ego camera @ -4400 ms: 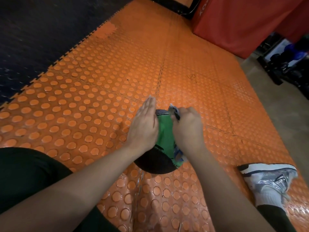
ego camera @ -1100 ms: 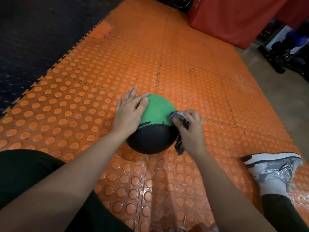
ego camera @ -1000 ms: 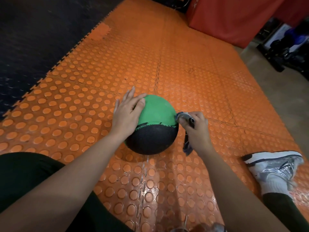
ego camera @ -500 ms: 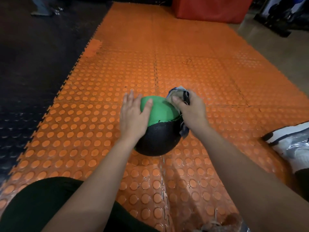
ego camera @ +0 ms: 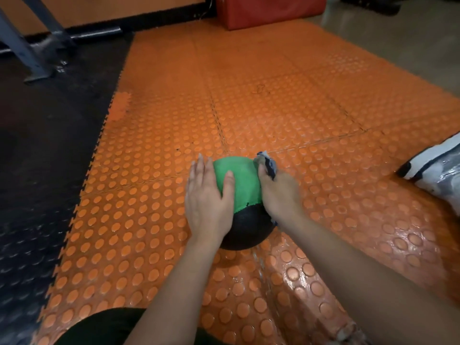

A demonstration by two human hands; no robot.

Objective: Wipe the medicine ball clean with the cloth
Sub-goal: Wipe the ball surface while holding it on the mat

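Medicine ball, green on its upper far part and black on its lower near part, resting on the studded orange floor mat between the two hands. Left hand: flat and spread against the ball's left side, thumb lying across the green panel, gripping nothing. Right hand: closed around a grey-and-dark cloth, pressing it to the ball's upper right edge; a bunch of the cloth shows beyond the fingertips and a small scrap shows below the wrist against the black part. No containers in view. Mat: interlocking tiles with raised round studs, glossy and wet-looking on the near side under the right forearm. Left of the left hand: dark studded flooring, joined to the mat by a toothed edge. Beyond it, far from the left hand: grey metal frame legs. Far beyond both hands: red padded block at the mat's far edge. Right of the right hand, well apart: white-and-grey shoe. Nearest the camera, under the left forearm: black-clad leg. Nothing lies between the hands and the ball.
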